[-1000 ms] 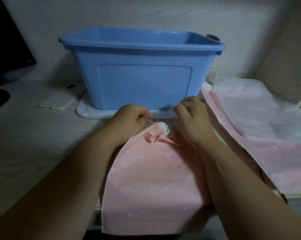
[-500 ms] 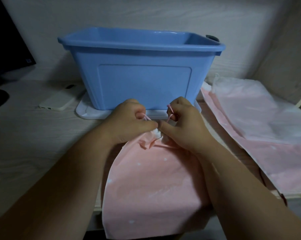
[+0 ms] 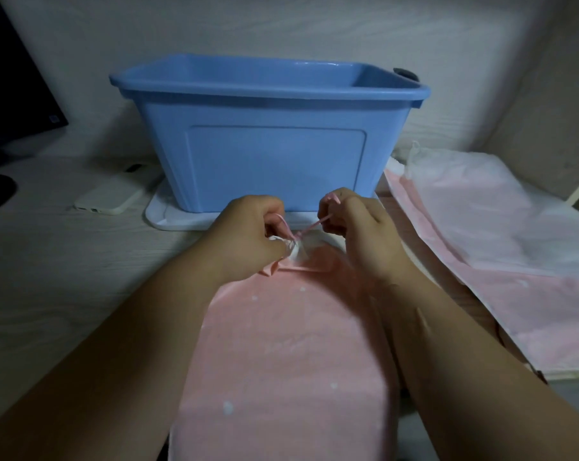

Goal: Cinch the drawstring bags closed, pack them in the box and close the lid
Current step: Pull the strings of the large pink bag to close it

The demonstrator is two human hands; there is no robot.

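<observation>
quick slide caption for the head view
Left hand and right hand pinch the cords of a gathered pink bag before the open blue box.

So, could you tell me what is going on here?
A person is cinching a pink, white-dotted fabric drawstring bag lying before an open blue plastic box. The left hand and right hand each pinch the thin pink cord, and the bag's mouth is bunched. Other pink and white bags lie flat to the right.

The box (image 3: 275,154) stands on what seems its lid (image 3: 164,217); a phone (image 3: 112,197) lies left of it; one bag (image 3: 281,361) lies before it, more bags (image 3: 514,261) to its right.
</observation>
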